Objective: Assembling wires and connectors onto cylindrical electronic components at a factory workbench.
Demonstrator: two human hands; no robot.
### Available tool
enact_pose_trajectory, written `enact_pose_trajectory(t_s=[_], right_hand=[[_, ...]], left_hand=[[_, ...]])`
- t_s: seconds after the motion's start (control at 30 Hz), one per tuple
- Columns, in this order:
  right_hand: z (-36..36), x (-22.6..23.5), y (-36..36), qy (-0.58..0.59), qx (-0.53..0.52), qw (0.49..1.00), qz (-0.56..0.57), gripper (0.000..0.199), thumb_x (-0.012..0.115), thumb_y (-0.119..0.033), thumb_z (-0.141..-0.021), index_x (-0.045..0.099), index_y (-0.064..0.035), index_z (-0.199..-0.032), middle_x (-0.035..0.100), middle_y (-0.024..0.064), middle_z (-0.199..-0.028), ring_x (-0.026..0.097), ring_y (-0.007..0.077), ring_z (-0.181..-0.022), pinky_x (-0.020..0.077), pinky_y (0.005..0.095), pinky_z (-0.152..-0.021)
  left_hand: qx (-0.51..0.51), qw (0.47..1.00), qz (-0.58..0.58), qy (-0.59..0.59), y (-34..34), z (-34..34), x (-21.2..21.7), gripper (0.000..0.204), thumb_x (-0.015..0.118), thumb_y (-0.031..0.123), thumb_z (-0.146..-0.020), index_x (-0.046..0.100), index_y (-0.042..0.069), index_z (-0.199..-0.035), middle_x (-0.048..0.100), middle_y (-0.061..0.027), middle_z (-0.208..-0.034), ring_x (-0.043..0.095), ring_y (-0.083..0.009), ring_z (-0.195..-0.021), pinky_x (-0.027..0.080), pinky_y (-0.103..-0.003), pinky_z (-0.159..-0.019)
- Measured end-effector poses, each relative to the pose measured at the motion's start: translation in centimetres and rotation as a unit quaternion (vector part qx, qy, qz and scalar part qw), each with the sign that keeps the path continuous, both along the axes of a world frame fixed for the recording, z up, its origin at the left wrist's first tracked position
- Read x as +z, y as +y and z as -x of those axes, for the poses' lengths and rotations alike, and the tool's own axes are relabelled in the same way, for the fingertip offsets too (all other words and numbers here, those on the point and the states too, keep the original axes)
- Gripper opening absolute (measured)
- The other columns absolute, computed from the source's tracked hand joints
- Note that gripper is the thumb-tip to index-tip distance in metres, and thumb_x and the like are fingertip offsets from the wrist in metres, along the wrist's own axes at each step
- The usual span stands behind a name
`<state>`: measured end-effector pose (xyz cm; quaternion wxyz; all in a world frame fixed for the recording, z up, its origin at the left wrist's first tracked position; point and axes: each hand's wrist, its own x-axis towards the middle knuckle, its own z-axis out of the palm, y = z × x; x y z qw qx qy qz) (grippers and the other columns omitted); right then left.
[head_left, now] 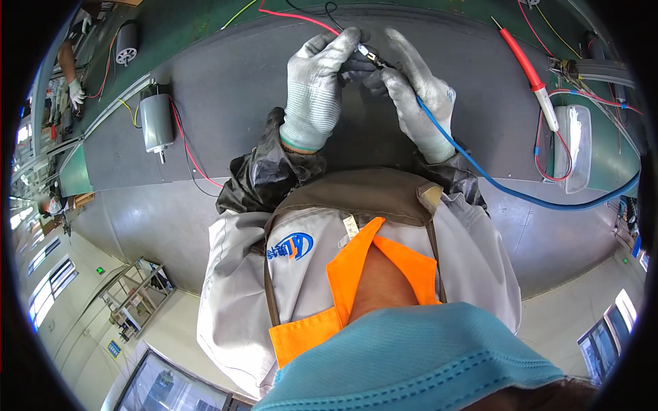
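Connector point(371, 57): head view, top centre. Our gloved left hand point(317, 82) pinches its pale end, our right hand point(423, 96) its dark end; blue cable point(548, 203) runs off right. Blue-and-orange logo point(299, 245), lettering point(277, 251) beside, on our jacket point(236, 257).

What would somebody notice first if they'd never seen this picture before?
Probably the bright orange collar and the big blue face mask, low in the middle. Next, the left hand and right hand, in pale gloves at top centre, holding a small connector between them. A red-and-white pen-shaped tool also stands out at upper right.
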<state>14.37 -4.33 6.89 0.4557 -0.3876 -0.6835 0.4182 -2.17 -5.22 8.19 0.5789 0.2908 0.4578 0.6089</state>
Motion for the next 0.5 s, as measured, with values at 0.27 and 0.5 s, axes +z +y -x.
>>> enact_pose_trajectory(t_s=[0.27, 0.5], right_hand=[[1.8, -1.3, -0.5, 0.062, -0.078, 0.992, -0.077, 0.048, 0.063, 0.000, -0.091, 0.057, -0.0020, -0.138, 0.074, 0.0150, -0.104, 0.074, 0.0194, -0.077, 0.0584, 0.0298, -0.070], [-0.7, 0.4, 1.1, -0.022, 0.062, 0.988, 0.143, 0.051, 0.066, -0.015, -0.092, 0.055, -0.0068, -0.141, 0.066, 0.0185, -0.128, 0.071, 0.0238, -0.104, 0.0559, 0.0336, -0.085]], left_hand=[[0.014, 0.998, -0.010, -0.065, -0.4, -2.6, -0.4, 0.026, 0.066, 0.025, -0.099, 0.066, -0.001, -0.105, 0.067, -0.0034, -0.084, 0.059, -0.0092, -0.072, 0.048, -0.024, -0.066], [-0.125, 0.958, 0.015, -0.258, 1.2, -0.4, -6.1, 0.029, 0.057, 0.024, -0.098, 0.067, 0.005, -0.117, 0.067, -0.0097, -0.119, 0.062, -0.0240, -0.111, 0.049, -0.042, -0.099]])
